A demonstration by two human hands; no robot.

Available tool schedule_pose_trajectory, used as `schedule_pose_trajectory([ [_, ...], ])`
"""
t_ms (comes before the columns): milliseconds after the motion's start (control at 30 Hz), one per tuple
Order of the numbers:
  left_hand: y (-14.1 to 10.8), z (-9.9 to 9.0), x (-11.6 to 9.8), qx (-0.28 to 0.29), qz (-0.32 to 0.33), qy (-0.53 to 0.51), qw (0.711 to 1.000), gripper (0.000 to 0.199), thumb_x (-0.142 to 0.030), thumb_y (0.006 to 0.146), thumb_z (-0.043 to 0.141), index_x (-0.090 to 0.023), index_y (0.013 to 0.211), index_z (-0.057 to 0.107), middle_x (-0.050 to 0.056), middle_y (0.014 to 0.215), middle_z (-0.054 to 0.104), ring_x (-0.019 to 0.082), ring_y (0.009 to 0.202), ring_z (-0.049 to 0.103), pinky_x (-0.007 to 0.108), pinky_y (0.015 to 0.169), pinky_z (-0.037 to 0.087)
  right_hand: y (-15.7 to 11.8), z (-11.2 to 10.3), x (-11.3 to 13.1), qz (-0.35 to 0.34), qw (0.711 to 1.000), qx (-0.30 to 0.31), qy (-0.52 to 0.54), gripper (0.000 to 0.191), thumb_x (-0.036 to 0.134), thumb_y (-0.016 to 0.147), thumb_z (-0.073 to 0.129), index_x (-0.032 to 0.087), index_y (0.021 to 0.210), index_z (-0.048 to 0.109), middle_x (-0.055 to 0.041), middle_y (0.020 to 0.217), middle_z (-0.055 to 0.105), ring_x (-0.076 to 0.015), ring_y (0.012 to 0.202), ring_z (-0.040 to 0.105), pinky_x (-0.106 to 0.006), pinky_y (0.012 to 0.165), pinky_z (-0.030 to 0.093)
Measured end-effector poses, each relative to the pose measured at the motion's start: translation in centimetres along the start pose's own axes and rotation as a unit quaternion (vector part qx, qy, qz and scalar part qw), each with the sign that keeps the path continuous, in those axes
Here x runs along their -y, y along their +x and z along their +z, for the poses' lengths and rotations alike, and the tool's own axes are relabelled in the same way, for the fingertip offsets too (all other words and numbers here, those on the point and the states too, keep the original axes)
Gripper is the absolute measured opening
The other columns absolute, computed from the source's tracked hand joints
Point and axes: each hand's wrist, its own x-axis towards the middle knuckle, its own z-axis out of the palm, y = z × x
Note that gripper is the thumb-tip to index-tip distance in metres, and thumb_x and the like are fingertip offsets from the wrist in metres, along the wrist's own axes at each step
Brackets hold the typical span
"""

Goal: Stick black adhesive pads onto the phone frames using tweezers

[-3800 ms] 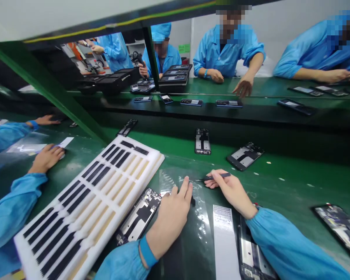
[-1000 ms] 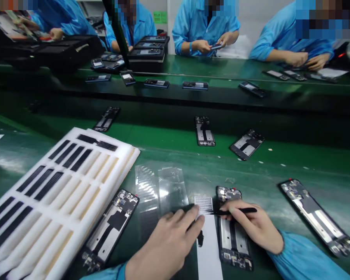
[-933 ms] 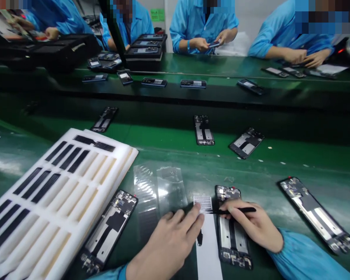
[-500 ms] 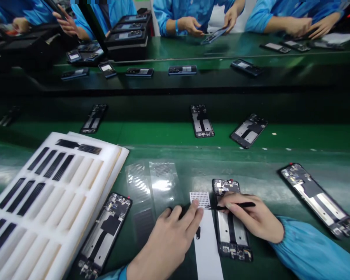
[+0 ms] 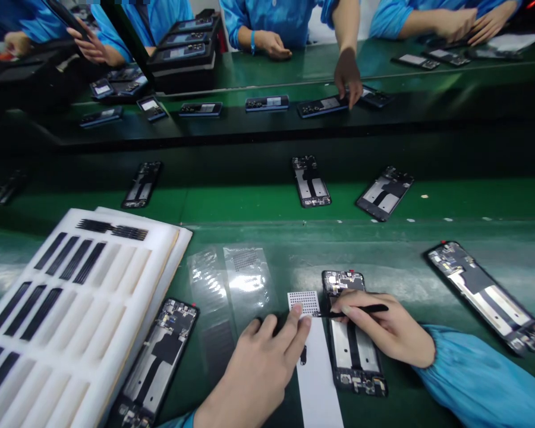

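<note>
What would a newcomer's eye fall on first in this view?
Probably the white foam tray, set with black strips, at the lower left. Next, near the centre, the left hand touching a dotted white sheet, and beside it the right hand holding a slim black tool over an opened phone.

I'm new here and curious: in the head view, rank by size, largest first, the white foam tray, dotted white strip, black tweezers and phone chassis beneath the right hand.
White foam tray
Phone chassis and dotted white strip: both partly covered, too close to rank
Black tweezers
</note>
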Motion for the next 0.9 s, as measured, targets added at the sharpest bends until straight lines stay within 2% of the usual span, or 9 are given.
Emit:
schedule_pose_trajectory([
  [100, 0.0, 0.1, -0.1, -0.001, 0.001, 0.005, 1.0, 0.079, -0.001, 0.076, 0.045, -0.013, 0.153, 0.034, 0.011, 0.157, 0.042, 0.028, 0.098, 0.057, 0.043, 0.074, 0.055, 0.2, -0.2, 0.3, 0.001, 1.0, 0.016, -0.009, 0.02, 0.027, 0.1, 0.052, 0.022, 0.101, 0.071, -0.0071, 0.094, 0.078, -0.0199, 0.084, 0.074, -0.028, 0.077, 0.059],
  [300, 0.2, 0.0, -0.4, -0.021, -0.008, 0.027, 0.999, 0.075, 0.0, 0.076, 0.045, -0.014, 0.15, 0.041, 0.011, 0.156, 0.045, 0.025, 0.094, 0.06, 0.04, 0.072, 0.057, 1.1, -0.5, 0.6, -0.058, 0.997, 0.044, -0.012, 0.02, 0.019, 0.101, 0.05, 0.018, 0.102, 0.07, -0.0057, 0.093, 0.077, -0.0152, 0.085, 0.073, -0.022, 0.078, 0.057],
  [433, 0.3, -0.3, -0.3, -0.028, -0.009, 0.034, 0.999, 0.075, 0.002, 0.074, 0.044, -0.015, 0.147, 0.045, 0.01, 0.154, 0.048, 0.025, 0.094, 0.062, 0.039, 0.071, 0.059, 1.0, -0.5, 0.4, -0.046, 0.998, 0.043, -0.002, 0.023, 0.019, 0.101, 0.05, 0.018, 0.108, 0.072, -0.0059, 0.1, 0.078, -0.0144, 0.086, 0.076, -0.02, 0.08, 0.058],
  [533, 0.3, -0.2, -0.3, -0.039, -0.012, 0.035, 0.999, 0.073, 0.002, 0.074, 0.044, -0.015, 0.146, 0.048, 0.009, 0.153, 0.049, 0.025, 0.095, 0.063, 0.039, 0.074, 0.06, 0.6, -0.2, 0.1, -0.03, 0.999, 0.033, 0.012, 0.028, 0.022, 0.102, 0.05, 0.017, 0.119, 0.071, -0.0094, 0.115, 0.076, -0.0169, 0.091, 0.077, -0.023, 0.083, 0.06],
  [600, 0.2, 0.0, -0.3, -0.052, -0.012, 0.039, 0.998, 0.071, 0.001, 0.075, 0.045, -0.015, 0.144, 0.049, 0.009, 0.153, 0.049, 0.025, 0.095, 0.064, 0.039, 0.075, 0.061, 0.5, 0.2, 0.0, -0.019, 0.999, 0.023, 0.025, 0.03, 0.025, 0.102, 0.05, 0.016, 0.122, 0.071, -0.0104, 0.116, 0.076, -0.0178, 0.089, 0.078, -0.024, 0.082, 0.062],
  [733, 0.2, 0.4, -0.4, -0.072, -0.014, 0.06, 0.995, 0.069, 0.001, 0.076, 0.047, -0.015, 0.142, 0.051, 0.01, 0.155, 0.046, 0.026, 0.095, 0.064, 0.04, 0.075, 0.062, 0.6, 0.3, 0.0, 0.017, 0.997, -0.019, 0.07, 0.034, 0.037, 0.102, 0.051, 0.018, 0.117, 0.075, -0.0082, 0.094, 0.08, -0.0184, 0.075, 0.077, -0.026, 0.071, 0.064],
  [800, 0.2, 0.4, -0.5, -0.08, -0.018, 0.075, 0.994, 0.072, 0.002, 0.072, 0.047, -0.015, 0.142, 0.052, 0.009, 0.154, 0.047, 0.026, 0.093, 0.065, 0.039, 0.074, 0.062, 0.8, -0.2, -0.2, 0.038, 0.993, -0.072, 0.086, 0.037, 0.044, 0.1, 0.053, 0.018, 0.106, 0.079, -0.0095, 0.096, 0.08, -0.0183, 0.068, 0.076, -0.028, 0.066, 0.064],
  [867, 0.1, 0.4, -0.6, -0.093, -0.024, 0.091, 0.991, 0.075, 0.005, 0.069, 0.046, -0.014, 0.141, 0.052, 0.01, 0.152, 0.05, 0.026, 0.092, 0.066, 0.039, 0.072, 0.062, 1.1, -1.0, -0.5, 0.055, 0.985, -0.137, 0.091, 0.043, 0.049, 0.098, 0.056, 0.017, 0.085, 0.081, -0.0121, 0.106, 0.078, -0.0193, 0.067, 0.075, -0.029, 0.064, 0.063],
  [900, 0.1, 0.4, -0.6, -0.102, -0.028, 0.096, 0.99, 0.075, 0.005, 0.068, 0.045, -0.013, 0.14, 0.053, 0.011, 0.15, 0.052, 0.026, 0.092, 0.066, 0.038, 0.072, 0.062, 1.3, -1.4, -0.8, 0.061, 0.981, -0.163, 0.091, 0.046, 0.052, 0.097, 0.056, 0.017, 0.076, 0.079, -0.0128, 0.105, 0.078, -0.0206, 0.069, 0.076, -0.03, 0.065, 0.063],
])
